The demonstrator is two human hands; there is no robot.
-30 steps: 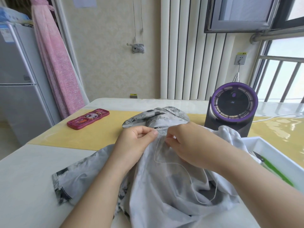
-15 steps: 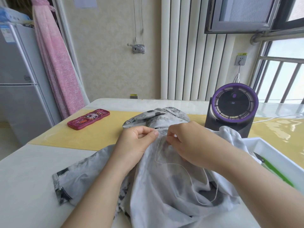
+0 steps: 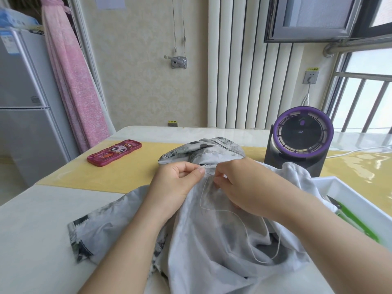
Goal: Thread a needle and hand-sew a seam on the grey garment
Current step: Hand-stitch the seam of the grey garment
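The grey garment (image 3: 212,240) is lying bunched on the white table (image 3: 31,230), in front of a purple-ringed fan (image 3: 301,136). The left hand (image 3: 178,183) is pinching its seam edge between thumb and forefinger. The right hand (image 3: 239,185), just beside it, is pinching the same edge with curled fingers; no needle can be made out. A white thread (image 3: 244,221) is looping down from the seam across the cloth.

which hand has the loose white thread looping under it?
The right hand: the thin white thread loops below its wrist. The left hand just pinches the grey patterned garment at the seam.
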